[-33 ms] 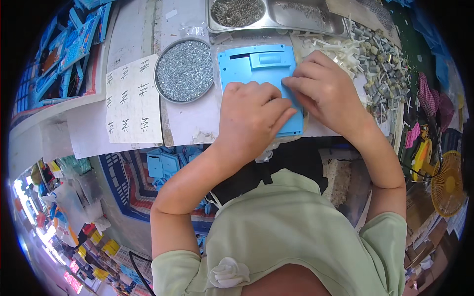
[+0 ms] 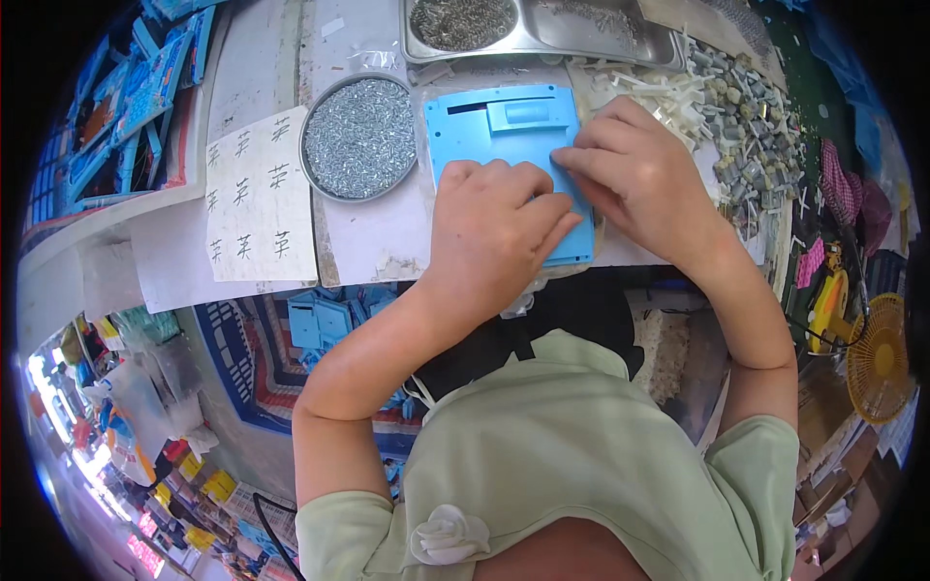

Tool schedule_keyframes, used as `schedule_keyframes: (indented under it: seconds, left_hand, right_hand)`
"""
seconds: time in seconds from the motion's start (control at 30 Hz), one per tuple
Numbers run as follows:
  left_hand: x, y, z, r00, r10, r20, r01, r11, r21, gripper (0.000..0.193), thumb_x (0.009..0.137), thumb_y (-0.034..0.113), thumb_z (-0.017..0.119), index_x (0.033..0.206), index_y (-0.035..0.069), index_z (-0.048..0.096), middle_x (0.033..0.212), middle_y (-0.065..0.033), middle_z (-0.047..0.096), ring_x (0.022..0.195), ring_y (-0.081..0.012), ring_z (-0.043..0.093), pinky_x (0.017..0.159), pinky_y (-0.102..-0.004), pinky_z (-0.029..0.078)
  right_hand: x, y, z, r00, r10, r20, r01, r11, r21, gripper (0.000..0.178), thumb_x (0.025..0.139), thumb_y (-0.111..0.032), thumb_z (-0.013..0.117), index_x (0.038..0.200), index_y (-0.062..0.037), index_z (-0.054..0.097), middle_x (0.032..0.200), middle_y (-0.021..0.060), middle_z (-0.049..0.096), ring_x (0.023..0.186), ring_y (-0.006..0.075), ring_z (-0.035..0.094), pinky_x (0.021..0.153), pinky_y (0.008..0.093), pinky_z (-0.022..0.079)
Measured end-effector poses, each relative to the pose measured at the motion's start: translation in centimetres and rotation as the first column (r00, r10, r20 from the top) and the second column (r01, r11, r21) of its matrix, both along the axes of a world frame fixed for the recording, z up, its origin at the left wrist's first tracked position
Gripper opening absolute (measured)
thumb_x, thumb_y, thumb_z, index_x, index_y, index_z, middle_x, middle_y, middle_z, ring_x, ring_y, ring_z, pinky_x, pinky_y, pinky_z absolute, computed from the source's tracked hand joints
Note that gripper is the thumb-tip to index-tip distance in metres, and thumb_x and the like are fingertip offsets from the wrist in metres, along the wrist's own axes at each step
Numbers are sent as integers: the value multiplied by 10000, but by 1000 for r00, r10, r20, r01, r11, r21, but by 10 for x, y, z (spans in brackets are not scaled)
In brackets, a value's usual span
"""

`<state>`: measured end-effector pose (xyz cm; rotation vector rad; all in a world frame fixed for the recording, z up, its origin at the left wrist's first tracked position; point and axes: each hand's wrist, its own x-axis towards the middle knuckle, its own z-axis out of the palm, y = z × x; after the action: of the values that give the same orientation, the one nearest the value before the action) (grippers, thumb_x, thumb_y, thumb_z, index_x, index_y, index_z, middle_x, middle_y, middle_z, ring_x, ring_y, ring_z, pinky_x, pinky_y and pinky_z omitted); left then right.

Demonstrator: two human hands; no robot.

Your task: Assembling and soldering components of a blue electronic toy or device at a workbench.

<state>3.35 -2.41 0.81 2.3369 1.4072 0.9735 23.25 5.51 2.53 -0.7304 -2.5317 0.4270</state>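
Observation:
A flat light-blue plastic case (image 2: 504, 145) lies on the worktable, with a dark slot and a raised rectangular part near its far edge. My left hand (image 2: 494, 228) rests over its near-left part, fingers curled in; their tips, and anything in them, are hidden. At the case's right side, my right hand (image 2: 630, 179) has its thumb and forefinger pinched together against the surface. What that pinch holds, if anything, is too small to make out. Just left of the case stands a round metal dish (image 2: 358, 136) full of small silvery pins or screws.
A steel tray (image 2: 542, 44) with small metal parts sits at the back. White plastic pieces (image 2: 639, 97) and small motor-like metal parts (image 2: 746, 126) are heaped right. A paper sheet (image 2: 262, 203) lies left, near a bin of blue parts (image 2: 145, 97). A yellow fan (image 2: 877, 358) stands far right.

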Motion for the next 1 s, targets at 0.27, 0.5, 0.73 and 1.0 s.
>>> schedule_keyframes:
  seconds: [0.27, 0.5, 0.73, 1.0]
  left_hand:
    - [3, -6, -1, 995, 6, -95, -4, 1000, 15, 202, 781, 217, 840, 951, 156, 750, 921, 21, 643, 782, -182, 592, 757, -384, 361]
    - [-9, -13, 2, 1000, 18, -19, -19, 999, -34, 294, 747, 191, 862, 1015, 144, 750, 961, 0, 656, 823, -190, 613, 802, -384, 381]
    - [-11, -7, -5, 989, -131, -61, 131, 991, -10, 248, 772, 122, 814, 1007, 125, 737, 963, -8, 657, 814, -201, 616, 785, -380, 409]
    - [-15, 1, -8, 969, -239, -68, 242, 969, 41, 225, 786, 103, 803, 995, 121, 722, 922, -13, 656, 799, -207, 616, 817, -395, 441]
  right_hand:
    - [17, 4, 1, 998, -58, -11, 57, 996, -75, 264, 747, -50, 772, 1009, -61, 745, 948, 76, 656, 938, 299, 610, 800, 398, 532]
    - [29, 16, 14, 995, -102, -9, 102, 995, -7, 243, 781, -61, 766, 1023, -58, 748, 954, 84, 672, 929, 297, 623, 805, 398, 524]
    - [23, 16, 16, 995, -98, -34, 96, 994, -47, 193, 808, -78, 763, 999, -49, 757, 923, 85, 685, 889, 287, 632, 775, 386, 525]
    - [36, 12, 19, 991, -129, -35, 127, 990, -66, 157, 825, -89, 756, 973, -38, 751, 888, 84, 683, 871, 289, 637, 755, 388, 524]
